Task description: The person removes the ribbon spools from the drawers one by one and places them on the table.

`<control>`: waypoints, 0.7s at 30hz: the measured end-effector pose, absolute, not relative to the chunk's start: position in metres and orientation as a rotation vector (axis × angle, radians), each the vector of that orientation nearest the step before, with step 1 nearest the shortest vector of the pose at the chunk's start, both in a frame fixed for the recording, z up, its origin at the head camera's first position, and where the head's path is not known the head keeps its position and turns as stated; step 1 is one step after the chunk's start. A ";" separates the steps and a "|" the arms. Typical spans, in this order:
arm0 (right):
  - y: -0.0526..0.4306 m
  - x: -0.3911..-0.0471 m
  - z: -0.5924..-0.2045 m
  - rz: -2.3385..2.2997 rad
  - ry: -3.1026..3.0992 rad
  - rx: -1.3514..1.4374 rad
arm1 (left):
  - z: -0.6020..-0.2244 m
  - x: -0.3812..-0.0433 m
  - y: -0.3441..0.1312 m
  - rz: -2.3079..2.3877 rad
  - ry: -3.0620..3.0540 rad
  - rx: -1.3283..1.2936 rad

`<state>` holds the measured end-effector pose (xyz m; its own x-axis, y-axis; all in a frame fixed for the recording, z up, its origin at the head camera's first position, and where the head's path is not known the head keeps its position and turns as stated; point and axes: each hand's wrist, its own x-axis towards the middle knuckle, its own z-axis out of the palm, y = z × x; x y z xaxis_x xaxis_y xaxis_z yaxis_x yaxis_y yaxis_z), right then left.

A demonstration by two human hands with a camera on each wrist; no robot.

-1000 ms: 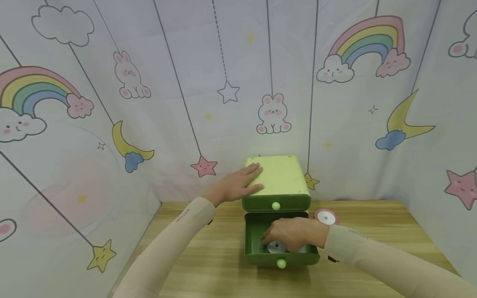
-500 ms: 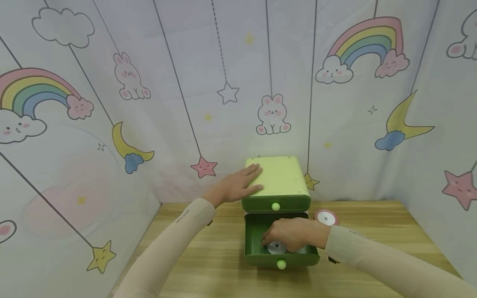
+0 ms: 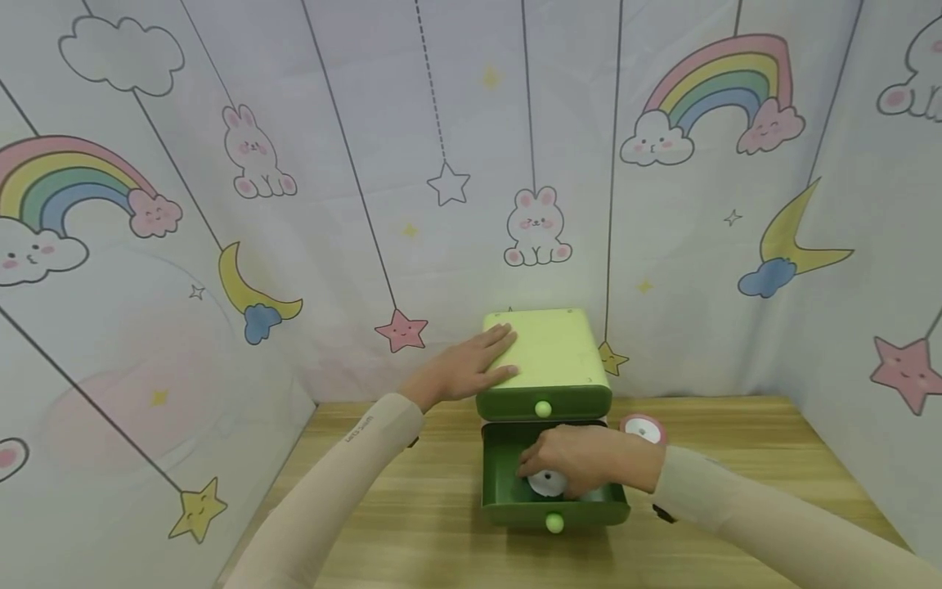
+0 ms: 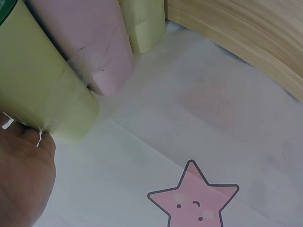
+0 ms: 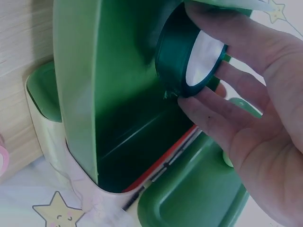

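A small drawer cabinet (image 3: 548,348) with a pale yellow-green top stands against the back cloth. My left hand (image 3: 474,364) lies on the top's left edge, fingers extended; in the left wrist view its fingertips meet the yellow-green side (image 4: 57,94). The lower dark green drawer (image 3: 515,514) is pulled out. Inside it, my right hand (image 3: 577,458) grips a ribbon spool, whose white face (image 3: 543,484) shows beside the fingers. In the right wrist view the ribbon spool (image 5: 174,54) is wound in dark green, with thumb and fingers around its rim.
A pink-rimmed spool (image 3: 643,428) lies on the wooden table (image 3: 412,507), right of the cabinet. The upper drawer (image 3: 508,402) is closed, with a round light-green knob. Printed cloth walls (image 3: 353,229) stand behind and at both sides.
My right hand has shifted slightly up and to the right, and the spool's white face has tilted and risen a little with it. The left hand stays on the cabinet.
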<state>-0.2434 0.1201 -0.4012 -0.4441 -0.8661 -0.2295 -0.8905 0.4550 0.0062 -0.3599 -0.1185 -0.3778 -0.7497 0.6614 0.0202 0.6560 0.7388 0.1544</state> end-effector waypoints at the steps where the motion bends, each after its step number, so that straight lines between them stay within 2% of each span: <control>1: 0.121 -0.242 -0.400 0.193 2.515 -1.534 | -0.378 -0.360 -0.119 0.240 2.896 1.097; 21: 0.144 -0.229 -0.371 0.045 2.647 -1.432 | -0.380 -0.359 -0.119 0.257 2.891 1.105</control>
<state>-0.2290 0.1444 -0.3712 -0.5405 -0.8313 -0.1300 -0.8352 0.5488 -0.0367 -0.3594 -0.1190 -0.3800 -0.7463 0.6651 0.0254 0.6592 0.7333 0.1666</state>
